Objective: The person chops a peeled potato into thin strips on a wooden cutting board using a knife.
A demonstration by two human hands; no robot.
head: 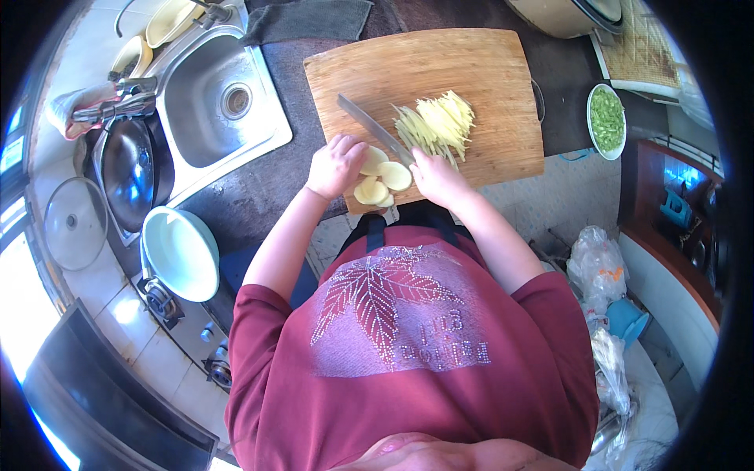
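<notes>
A wooden cutting board [424, 65] lies on the dark counter before me. My right hand [439, 176] grips a kitchen knife [374, 128], whose blade points to the upper left over the board. Beyond that hand sits a pile of pale yellow potato shreds [445, 123], its left part greener. Round potato slices [395, 176] lie at the near edge of the board, between my hands. My left hand [339, 165] rests on the board's left edge with its fingertips at the topmost slice; whether it holds that slice, I cannot tell.
At the left are a steel sink [197, 118], a wok [126, 171], a glass lid [76, 224] and a light blue basin [179, 253] near the stove. A dark cloth [306, 22] lies behind. A plate of chopped greens [607, 120] stands at the right.
</notes>
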